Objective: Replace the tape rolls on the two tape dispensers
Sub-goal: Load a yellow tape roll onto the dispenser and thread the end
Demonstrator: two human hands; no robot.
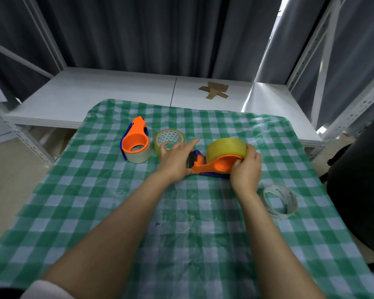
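Observation:
An orange and blue tape dispenser [212, 166] lies on the green checked cloth [181, 223] with a thick yellow tape roll [226, 147] on its hub. My right hand [246, 169] grips the round hub end and the roll. My left hand [177, 158] rests on the dispenser's cutter end, forefinger pointing out. A second orange dispenser [136, 141] stands to the left, holding a nearly spent whitish roll. A yellow-rimmed roll [170, 138] lies flat between them. A thin clear roll [280, 200] lies at the right.
Behind the cloth runs a white shelf board [117, 91] with brown tape scraps [214, 89] stuck on it. Grey curtains and white metal uprights stand at the back. A dark round object [358, 190] sits off the table's right edge.

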